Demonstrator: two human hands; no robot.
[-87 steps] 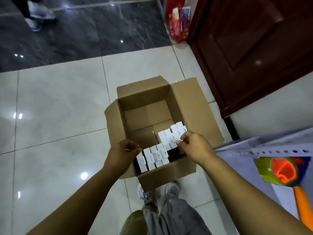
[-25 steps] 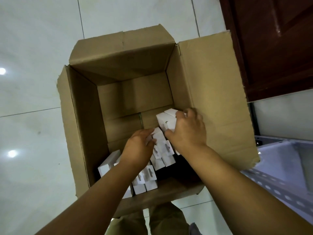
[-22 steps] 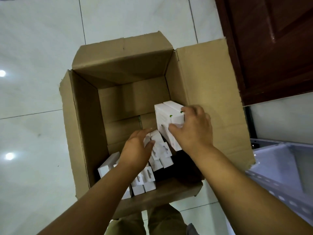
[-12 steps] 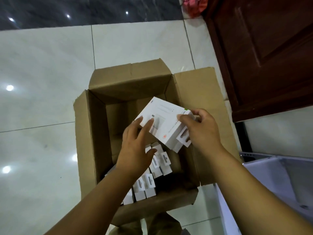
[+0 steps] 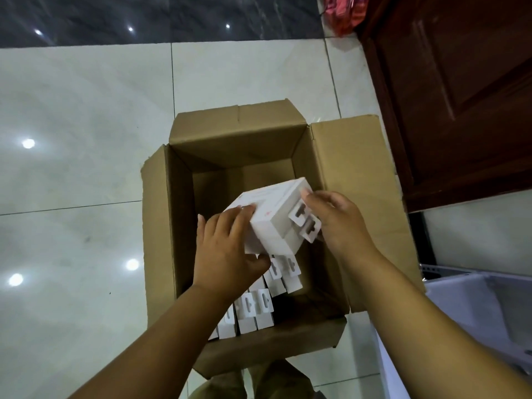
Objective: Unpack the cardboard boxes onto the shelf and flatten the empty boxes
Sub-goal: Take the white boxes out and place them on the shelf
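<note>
Two white packs point(image 5: 273, 223), stacked together, are now sitting between both my hands at frame centre, lifted clear above the open cardboard box point(image 5: 250, 139); half a second ago my left hand was only reaching toward them, a second ago they were still down in the box. My left hand point(image 5: 227, 249) is gripping the stack's lower left side, thumb underneath. My right hand point(image 5: 336, 223) is clamping the right end by the hang tabs. Print on the top face is showing a small red mark, text too blurred to read. More white packs point(image 5: 253, 306) are standing in rows in the box's lower part; my left forearm is covering some. Dark wooden door point(image 5: 460, 96) at upper right, red bag point(image 5: 342, 12) at top, pale shelf point(image 5: 475, 306) at lower right, white tiled floor point(image 5: 86, 125) around.
</note>
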